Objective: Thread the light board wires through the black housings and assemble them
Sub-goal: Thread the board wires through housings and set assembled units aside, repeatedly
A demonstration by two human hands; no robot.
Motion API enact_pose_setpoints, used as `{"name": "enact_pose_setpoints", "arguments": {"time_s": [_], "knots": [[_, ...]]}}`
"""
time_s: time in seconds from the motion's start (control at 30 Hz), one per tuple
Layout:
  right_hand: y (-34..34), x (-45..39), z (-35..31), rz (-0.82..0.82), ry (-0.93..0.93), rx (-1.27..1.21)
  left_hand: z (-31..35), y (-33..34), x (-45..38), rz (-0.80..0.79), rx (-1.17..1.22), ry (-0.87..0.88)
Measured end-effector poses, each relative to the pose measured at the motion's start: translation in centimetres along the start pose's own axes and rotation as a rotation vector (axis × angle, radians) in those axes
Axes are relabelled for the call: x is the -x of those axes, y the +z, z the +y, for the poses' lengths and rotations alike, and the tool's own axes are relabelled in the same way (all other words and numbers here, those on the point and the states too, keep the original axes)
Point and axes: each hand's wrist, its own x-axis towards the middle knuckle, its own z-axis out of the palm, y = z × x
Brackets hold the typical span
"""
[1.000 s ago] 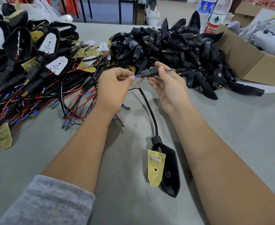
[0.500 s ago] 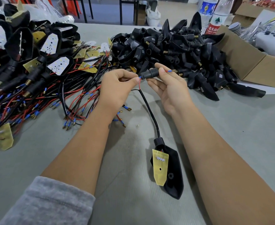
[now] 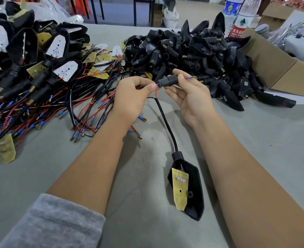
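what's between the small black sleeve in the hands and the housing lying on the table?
Head view: a black cable runs from the sleeve down to the housing; under it, bare grey table.

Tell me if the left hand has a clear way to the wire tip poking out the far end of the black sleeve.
Probably not directly: the left hand pinches the wire at the near end, and the right hand holding the black sleeve sits between it and the wire tip.
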Motion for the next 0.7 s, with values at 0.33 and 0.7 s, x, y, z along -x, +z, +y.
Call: {"name": "enact_pose_setpoints", "arguments": {"time_s": [0.33, 0.7], "knots": [[0.02, -0.05, 0.22, 0.002, -0.005, -0.054, 0.41, 0.28, 0.39, 0.019, -0.080, 0.090], [0.41, 0.04, 0.43, 0.074, -0.014, -0.092, 0.26, 0.47, 0.73, -0.011, -0.047, 0.064]]}}
